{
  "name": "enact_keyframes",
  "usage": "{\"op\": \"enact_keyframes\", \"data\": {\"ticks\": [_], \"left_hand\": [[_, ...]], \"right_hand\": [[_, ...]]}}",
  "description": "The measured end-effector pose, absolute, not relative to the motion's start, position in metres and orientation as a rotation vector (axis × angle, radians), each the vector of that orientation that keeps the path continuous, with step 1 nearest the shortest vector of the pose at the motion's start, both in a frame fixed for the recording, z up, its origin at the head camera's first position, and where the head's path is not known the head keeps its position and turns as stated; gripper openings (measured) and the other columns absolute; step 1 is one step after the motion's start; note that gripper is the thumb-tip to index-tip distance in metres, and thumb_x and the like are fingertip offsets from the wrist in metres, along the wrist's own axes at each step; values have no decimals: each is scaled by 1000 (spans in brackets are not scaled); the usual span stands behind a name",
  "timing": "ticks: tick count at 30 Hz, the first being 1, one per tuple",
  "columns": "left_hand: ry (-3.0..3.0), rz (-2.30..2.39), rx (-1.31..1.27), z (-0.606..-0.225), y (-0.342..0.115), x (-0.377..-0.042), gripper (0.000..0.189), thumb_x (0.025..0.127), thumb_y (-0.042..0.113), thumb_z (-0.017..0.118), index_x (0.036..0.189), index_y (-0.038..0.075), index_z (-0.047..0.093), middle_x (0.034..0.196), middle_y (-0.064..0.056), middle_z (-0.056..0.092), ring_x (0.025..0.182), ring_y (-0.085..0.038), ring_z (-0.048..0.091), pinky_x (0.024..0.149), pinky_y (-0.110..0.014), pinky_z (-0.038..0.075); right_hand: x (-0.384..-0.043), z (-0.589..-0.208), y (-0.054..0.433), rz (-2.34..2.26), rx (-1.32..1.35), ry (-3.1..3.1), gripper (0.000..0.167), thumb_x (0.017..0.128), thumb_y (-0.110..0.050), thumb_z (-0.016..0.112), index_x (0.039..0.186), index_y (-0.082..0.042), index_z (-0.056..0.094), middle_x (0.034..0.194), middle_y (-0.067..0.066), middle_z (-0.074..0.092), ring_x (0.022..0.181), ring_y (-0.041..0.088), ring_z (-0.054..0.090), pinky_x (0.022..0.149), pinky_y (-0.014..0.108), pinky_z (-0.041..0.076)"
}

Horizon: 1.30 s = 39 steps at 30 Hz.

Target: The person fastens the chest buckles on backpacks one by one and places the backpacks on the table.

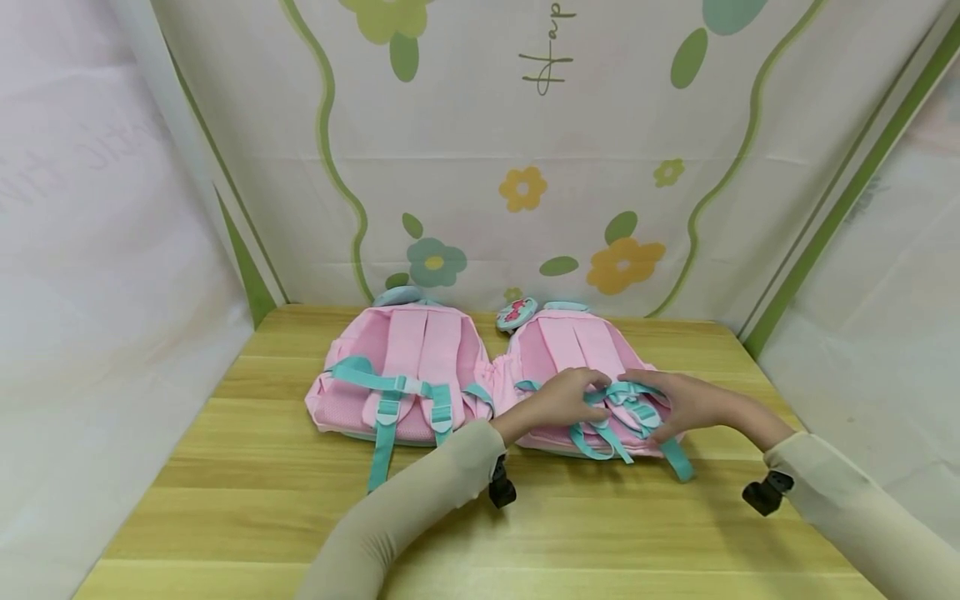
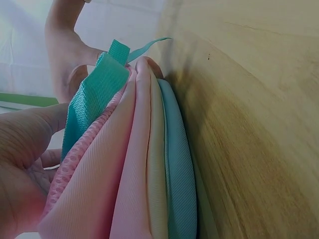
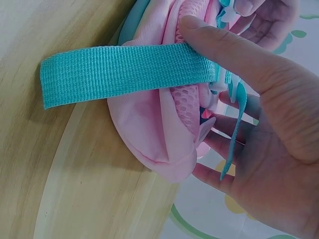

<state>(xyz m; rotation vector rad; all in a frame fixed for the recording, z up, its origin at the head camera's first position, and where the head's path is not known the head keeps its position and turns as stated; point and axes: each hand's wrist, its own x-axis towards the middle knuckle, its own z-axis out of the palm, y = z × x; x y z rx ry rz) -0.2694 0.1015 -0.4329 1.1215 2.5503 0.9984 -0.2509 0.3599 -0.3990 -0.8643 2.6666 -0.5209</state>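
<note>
A pink backpack (image 1: 536, 354) with teal straps lies back-panel up at right of the table. Over its lower straps my left hand (image 1: 564, 398) is bent in a C shape, fingertips by the teal webbing. Facing it, my right hand (image 1: 686, 402) spreads thumb and fingers around the bunched chest strap (image 1: 628, 392). In the right wrist view, the right thumb (image 3: 224, 42) rests along the mesh edge above a loose strap end (image 3: 124, 69); the other fingers stay spread. In the left wrist view, a teal strap (image 2: 97, 89) partly hides the left fingertips.
A second pink backpack (image 1: 352, 408), its chest strap buckled across, lies on the left, touching the first. A round printed tag (image 1: 517, 313) sits behind them. The wooden table (image 1: 570, 533) meets a flower-patterned cloth wall (image 1: 480, 125) at its back edge.
</note>
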Motion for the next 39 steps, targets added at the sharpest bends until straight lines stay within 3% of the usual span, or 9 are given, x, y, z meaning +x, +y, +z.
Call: {"op": "enact_keyframes", "data": {"ticks": [7, 14, 21, 30, 39], "left_hand": [[2601, 932, 1143, -435, 106, -271, 53, 93, 30, 75, 140, 10, 61, 141, -7, 61, 127, -17, 58, 102, -22, 49], [2636, 859, 1145, -439, 112, -276, 53, 93, 34, 74, 140, 12, 62, 136, -6, 59, 112, -11, 56, 91, -19, 48], [2665, 823, 1084, -437, 114, -276, 54, 92, 38, 75, 139, 14, 63, 134, -5, 58, 109, -11, 53, 87, -20, 47], [2634, 945, 1074, -441, 112, -276, 44, 92, 35, 75, 128, 13, 65, 124, -2, 63, 109, -10, 57, 91, -18, 48], [2665, 1025, 1107, -443, 113, -275, 34, 89, 30, 80, 114, 12, 67, 110, 1, 69, 98, -9, 60, 84, -14, 47]], "right_hand": [[-252, -400, 360, -520, -872, 2663, 105, 71, -41, 93, 153, 0, 40, 150, 22, 50, 132, 43, 52, 101, 61, 47], [-251, -402, 360, -520, -875, 2662, 105, 72, -41, 92, 153, 0, 40, 151, 23, 49, 134, 45, 50, 102, 62, 46], [-251, -401, 359, -500, -880, 2675, 104, 72, -40, 92, 153, 0, 40, 149, 22, 51, 130, 40, 54, 100, 57, 48], [-251, -401, 357, -519, -875, 2670, 102, 74, -45, 90, 152, -1, 42, 151, 22, 50, 132, 42, 52, 101, 58, 48], [-246, -399, 350, -556, -864, 2705, 92, 81, -44, 86, 150, 1, 45, 150, 21, 52, 133, 43, 52, 100, 56, 49]]}}
